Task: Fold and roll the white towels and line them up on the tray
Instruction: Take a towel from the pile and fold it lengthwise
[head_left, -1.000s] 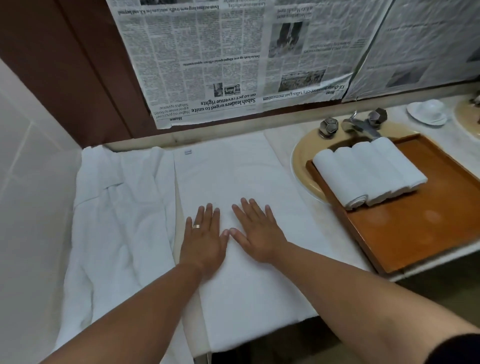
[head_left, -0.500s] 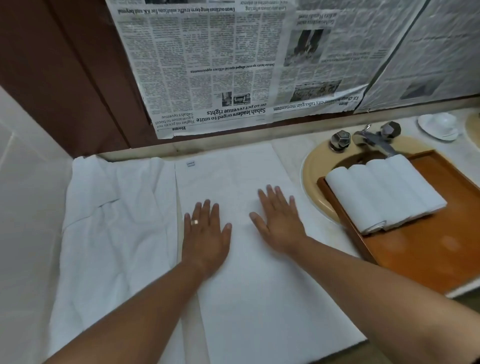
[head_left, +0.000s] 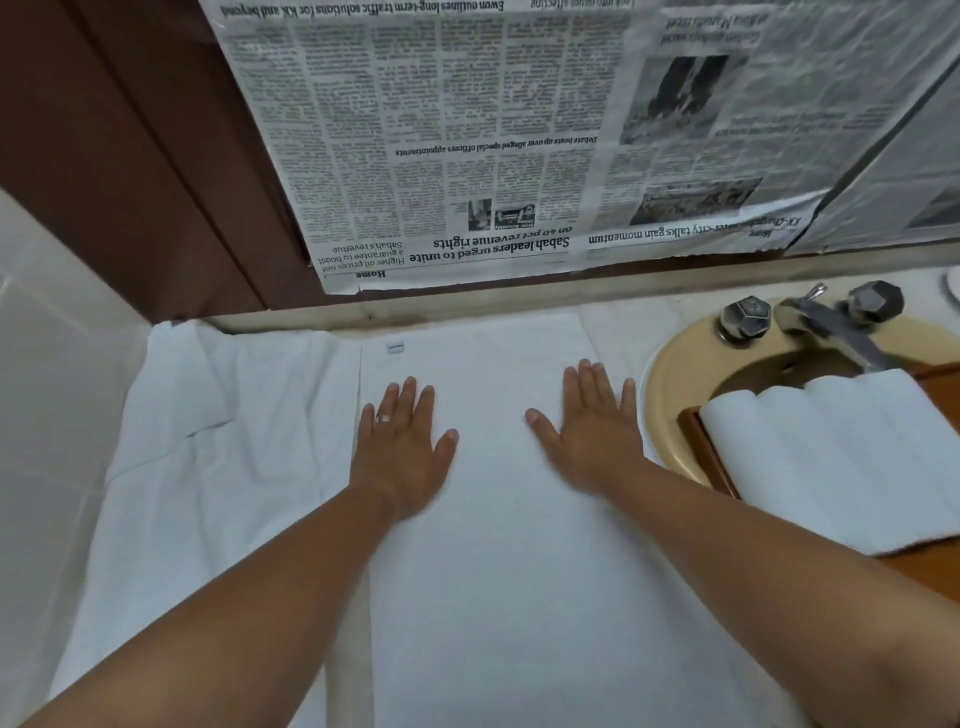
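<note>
Head view: 2 palms press a white towel (head_left: 498, 571) flat.
Straight-fingered, gripping nothing, the left hand (head_left: 400, 457) and right hand (head_left: 592, 431) likely smooth creases before folding; rolled towels (head_left: 831, 457) sit on the tray (head_left: 716, 462) beside the right hand.

Newspaper (head_left: 467, 156) on brown wall (head_left: 104, 156), beige basin (head_left: 670, 395)

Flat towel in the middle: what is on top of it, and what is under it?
On the flat towel rest both hands, fingers straight: left hand, right hand, plus a small label. What lies under it is covered.
</note>
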